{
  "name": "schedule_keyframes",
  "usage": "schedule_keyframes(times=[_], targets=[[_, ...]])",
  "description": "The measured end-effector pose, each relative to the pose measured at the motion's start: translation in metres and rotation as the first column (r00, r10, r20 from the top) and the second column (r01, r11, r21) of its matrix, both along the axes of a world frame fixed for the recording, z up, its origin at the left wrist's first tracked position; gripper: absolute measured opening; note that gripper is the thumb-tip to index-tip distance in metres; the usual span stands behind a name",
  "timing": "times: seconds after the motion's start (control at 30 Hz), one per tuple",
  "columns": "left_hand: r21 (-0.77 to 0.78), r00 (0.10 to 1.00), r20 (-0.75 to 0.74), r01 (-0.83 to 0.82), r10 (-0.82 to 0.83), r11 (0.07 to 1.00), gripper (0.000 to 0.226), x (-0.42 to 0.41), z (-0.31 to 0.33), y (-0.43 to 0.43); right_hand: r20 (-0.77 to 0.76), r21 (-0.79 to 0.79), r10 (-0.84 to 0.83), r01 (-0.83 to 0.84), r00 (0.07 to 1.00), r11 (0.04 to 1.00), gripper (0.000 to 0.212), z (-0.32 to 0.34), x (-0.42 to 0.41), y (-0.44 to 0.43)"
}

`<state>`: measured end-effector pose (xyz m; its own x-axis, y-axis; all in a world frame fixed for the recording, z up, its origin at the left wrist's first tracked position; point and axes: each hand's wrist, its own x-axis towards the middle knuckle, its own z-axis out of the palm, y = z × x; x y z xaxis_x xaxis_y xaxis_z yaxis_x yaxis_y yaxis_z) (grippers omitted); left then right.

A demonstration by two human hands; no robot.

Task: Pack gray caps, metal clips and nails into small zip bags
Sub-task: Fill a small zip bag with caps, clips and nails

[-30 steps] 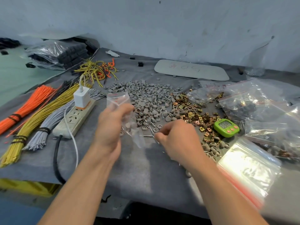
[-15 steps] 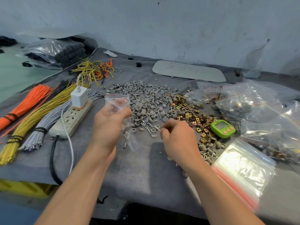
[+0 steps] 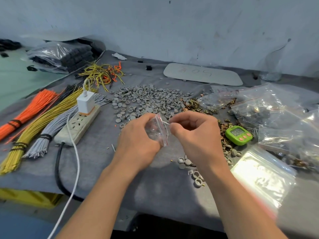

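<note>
While the left hand (image 3: 136, 140) is closed around the small zip bag (image 3: 156, 131), the right hand (image 3: 195, 135) pinches nails (image 3: 164, 121) at its mouth, with the gray caps (image 3: 146, 99) heaped just beyond both grips.

Green timer (image 3: 238, 134), power strip (image 3: 77, 125), wire bundles (image 3: 32, 118)

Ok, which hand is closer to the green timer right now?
Right. The right hand sits just left of the green timer, pinching nails at the small zip bag; the left hand grips that bag farther left.
</note>
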<state>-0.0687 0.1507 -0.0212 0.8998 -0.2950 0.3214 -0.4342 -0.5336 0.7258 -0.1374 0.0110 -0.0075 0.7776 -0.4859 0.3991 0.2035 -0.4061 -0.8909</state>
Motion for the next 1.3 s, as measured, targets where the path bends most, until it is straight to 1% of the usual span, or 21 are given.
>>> schedule_keyframes(times=[0.07,0.1,0.13,0.2,0.27,0.33,0.37,0.4,0.43,0.47,0.53,0.57,0.67,0.77,0.8,0.87,0.93,1.1,1.13,1.23,1.3], targets=[[0.01,0.999,0.014,0.038,-0.038,0.999,0.057,0.0,0.0,0.001,-0.046,-0.131,0.01,-0.016,0.999,0.991,0.02,-0.001,-0.001,0.002],[0.003,0.997,0.021,0.073,-0.073,0.997,0.057,0.0,0.0,0.002,-0.067,-0.161,0.026,-0.037,0.997,0.986,0.02,-0.001,-0.001,0.004],[-0.01,0.994,0.024,0.105,-0.105,0.994,0.055,-0.001,0.001,0.002,-0.082,-0.154,0.049,-0.061,0.995,0.986,0.019,-0.001,-0.001,0.006],[-0.047,0.992,0.009,0.126,-0.126,0.991,0.053,-0.001,0.002,0.002,-0.071,-0.068,0.089,-0.094,0.993,0.993,0.021,0.0,0.001,0.009],[-0.133,0.993,-0.046,0.105,-0.112,0.985,0.052,0.002,0.001,0.003,-0.003,0.053,0.077,-0.077,0.997,0.996,0.021,0.004,0.001,0.006],[-0.29,0.987,-0.129,0.055,-0.096,0.956,0.044,0.006,0.001,0.005,0.035,0.186,-0.007,0.001,0.999,0.982,0.021,0.008,-0.001,-0.005],[-0.371,0.982,-0.169,0.012,-0.081,0.929,0.038,0.007,0.002,0.006,0.006,0.198,-0.071,0.069,0.997,0.978,0.021,0.009,-0.002,-0.012],[-0.443,0.978,-0.197,-0.031,-0.064,0.896,0.034,0.009,0.003,0.008,-0.064,0.143,-0.137,0.145,0.989,0.979,0.021,0.008,-0.003,-0.019],[-0.508,0.975,-0.217,-0.071,-0.048,0.858,0.031,0.011,0.005,0.011,-0.167,0.025,-0.189,0.196,0.968,0.98,0.022,0.006,-0.005,-0.025],[-0.568,0.972,-0.233,-0.109,-0.032,0.816,0.03,0.014,0.006,0.014,-0.287,-0.13,-0.227,0.197,0.931,0.972,0.021,0.004,-0.006,-0.028],[-0.655,0.97,-0.241,-0.168,0.006,0.737,0.03,0.019,0.008,0.02,-0.472,-0.398,-0.304,0.108,0.827,0.911,0.02,-0.001,-0.008,-0.032],[-0.676,0.973,-0.229,-0.18,0.028,0.715,0.03,0.021,0.009,0.022,-0.518,-0.473,-0.336,0.065,0.787,0.879,0.019,-0.002,-0.009,-0.033],[-0.66,0.98,-0.191,-0.174,0.061,0.73,0.032,0.021,0.008,0.022,-0.585,-0.532,-0.356,-0.013,0.728,0.847,0.015,-0.004,-0.013,-0.034],[-0.582,0.984,-0.16,-0.156,0.075,0.798,0.035,0.017,0.007,0.018,-0.62,-0.607,-0.375,-0.118,0.689,0.786,0.006,-0.009,-0.011,-0.031],[-0.554,0.987,-0.138,-0.142,0.078,0.82,0.037,0.016,0.007,0.017,-0.611,-0.637,-0.388,-0.137,0.69,0.758,0.008,-0.011,-0.01,-0.03],[-0.513,0.992,-0.092,-0.117,0.081,0.85,0.038,0.013,0.007,0.015,-0.59,-0.671,-0.408,-0.143,0.697,0.728,0.015,-0.014,-0.008,-0.029],[-0.5,0.996,-0.067,-0.091,0.066,0.861,0.038,0.012,0.007,0.013,-0.58,-0.677,-0.414,-0.132,0.702,0.724,0.018,-0.014,-0.006,-0.028],[-0.45,0.997,-0.04,-0.073,0.062,0.89,0.035,0.009,0.008,0.01,-0.611,-0.611,-0.351,-0.14,0.71,0.779,0.017,-0.018,0.0,-0.013],[-0.437,0.997,-0.044,-0.071,0.058,0.897,0.036,0.01,0.008,0.009,-0.606,-0.621,-0.363,-0.137,0.708,0.772,0.018,-0.019,0.002,-0.009],[-0.398,0.998,-0.047,-0.066,0.052,0.915,0.041,0.008,0.007,0.007,-0.569,-0.712,-0.47,-0.118,0.675,0.692,0.023,-0.019,0.004,-0.002],[-0.371,0.998,-0.023,-0.064,0.06,0.926,0.041,0.006,0.007,0.007,-0.57,-0.723,-0.501,-0.108,0.652,0.683,0.025,-0.018,0.005,0.001]])
